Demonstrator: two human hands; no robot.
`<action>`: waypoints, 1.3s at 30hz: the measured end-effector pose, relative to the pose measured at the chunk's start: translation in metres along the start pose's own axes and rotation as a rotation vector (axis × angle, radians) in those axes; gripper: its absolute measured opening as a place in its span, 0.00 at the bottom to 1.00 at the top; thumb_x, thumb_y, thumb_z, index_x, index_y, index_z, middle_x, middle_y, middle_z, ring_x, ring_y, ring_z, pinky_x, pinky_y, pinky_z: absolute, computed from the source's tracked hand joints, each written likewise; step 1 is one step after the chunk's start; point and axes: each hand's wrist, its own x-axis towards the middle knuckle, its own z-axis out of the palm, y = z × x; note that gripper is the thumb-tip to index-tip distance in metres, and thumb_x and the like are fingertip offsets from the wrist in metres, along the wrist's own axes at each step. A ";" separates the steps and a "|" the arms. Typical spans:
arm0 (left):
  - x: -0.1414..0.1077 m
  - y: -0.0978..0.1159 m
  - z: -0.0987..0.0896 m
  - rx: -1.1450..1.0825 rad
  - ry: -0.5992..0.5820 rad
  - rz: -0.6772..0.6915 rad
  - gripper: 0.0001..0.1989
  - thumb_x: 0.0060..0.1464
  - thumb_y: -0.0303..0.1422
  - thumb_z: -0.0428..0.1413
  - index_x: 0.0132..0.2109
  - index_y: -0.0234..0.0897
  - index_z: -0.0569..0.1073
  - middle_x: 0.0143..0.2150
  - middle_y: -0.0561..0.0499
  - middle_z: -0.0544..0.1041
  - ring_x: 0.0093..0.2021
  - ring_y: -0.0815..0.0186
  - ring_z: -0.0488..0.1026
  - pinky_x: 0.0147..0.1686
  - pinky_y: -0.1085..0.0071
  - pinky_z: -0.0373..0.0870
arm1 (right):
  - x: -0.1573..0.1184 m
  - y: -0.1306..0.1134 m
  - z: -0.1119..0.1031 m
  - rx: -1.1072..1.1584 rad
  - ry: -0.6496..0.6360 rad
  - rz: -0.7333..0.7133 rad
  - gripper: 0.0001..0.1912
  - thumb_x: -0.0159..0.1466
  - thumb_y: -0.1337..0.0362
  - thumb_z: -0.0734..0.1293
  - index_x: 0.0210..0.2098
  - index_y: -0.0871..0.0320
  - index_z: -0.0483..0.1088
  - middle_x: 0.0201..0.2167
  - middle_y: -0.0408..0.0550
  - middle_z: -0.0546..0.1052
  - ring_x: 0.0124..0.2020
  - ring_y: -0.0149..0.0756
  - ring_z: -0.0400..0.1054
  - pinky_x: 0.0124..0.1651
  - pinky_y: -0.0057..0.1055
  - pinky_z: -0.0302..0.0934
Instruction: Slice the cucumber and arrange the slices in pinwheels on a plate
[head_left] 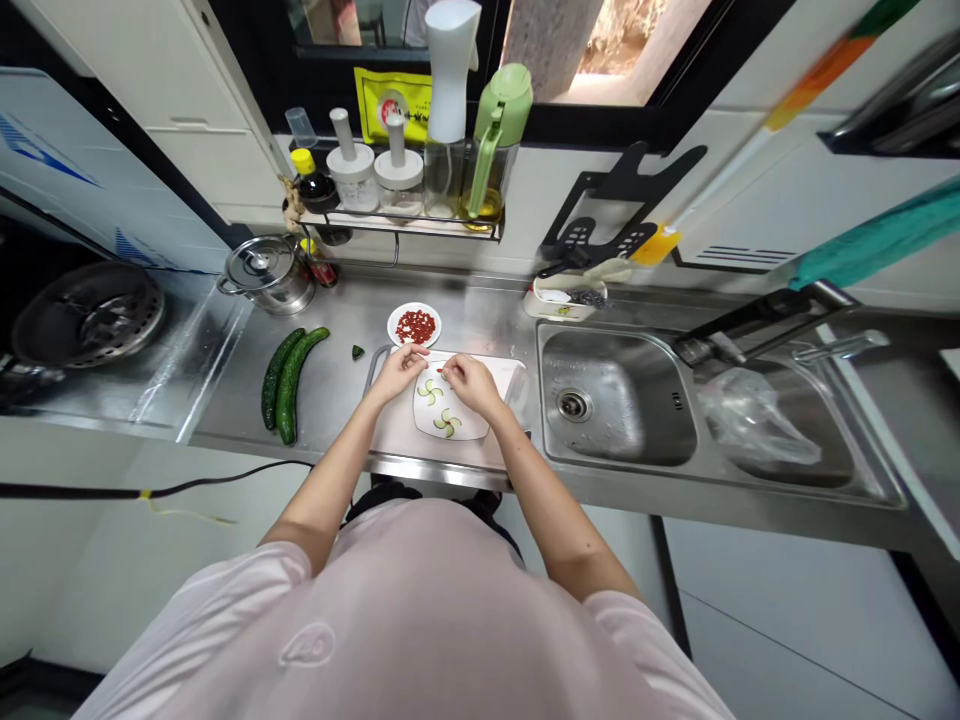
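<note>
1. Red sliver (439, 370) pinched in our right hand's (471, 385) fingers, folks, and it's too thin to name from here!
2. It lies roughly crosswise, tip toward our left hand (397, 372), whose curled fingers keep us guessing: gripping anything or not, we can't tell.
3. Just below, a white plate (424, 425) of cucumber-slice fans (430, 392) sits on a white cutting board (394, 440).
4. That yellow label (390, 105) by the window? Unreadable from here.

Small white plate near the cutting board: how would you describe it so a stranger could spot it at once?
On the steel counter, left of the double sink, find the white cutting board. Just beyond its far edge sits a small round white plate heaped with chopped red pieces. It is the only dish of red there, with two dark green cucumbers lying to its left.
</note>
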 end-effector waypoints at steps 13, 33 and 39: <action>-0.012 -0.048 -0.005 0.484 0.118 -0.070 0.12 0.48 0.30 0.57 0.43 0.36 0.72 0.41 0.49 0.72 0.30 0.71 0.67 0.38 0.71 0.67 | -0.010 0.029 0.041 -0.067 -0.087 0.152 0.06 0.61 0.64 0.60 0.33 0.57 0.69 0.29 0.43 0.72 0.30 0.32 0.63 0.32 0.25 0.50; -0.027 -0.067 0.007 0.576 0.068 -0.205 0.30 0.41 0.30 0.61 0.53 0.40 0.66 0.41 0.50 0.69 0.31 0.69 0.65 0.36 0.70 0.65 | -0.014 0.031 0.074 -0.232 -0.180 0.298 0.10 0.65 0.61 0.58 0.38 0.56 0.69 0.33 0.45 0.75 0.32 0.34 0.66 0.29 0.26 0.47; -0.029 -0.068 0.011 0.607 0.051 -0.214 0.31 0.40 0.30 0.61 0.54 0.42 0.65 0.41 0.51 0.69 0.32 0.68 0.65 0.37 0.69 0.65 | -0.015 0.033 0.080 -0.251 -0.200 0.323 0.10 0.66 0.61 0.58 0.39 0.56 0.69 0.33 0.46 0.75 0.33 0.33 0.66 0.29 0.25 0.47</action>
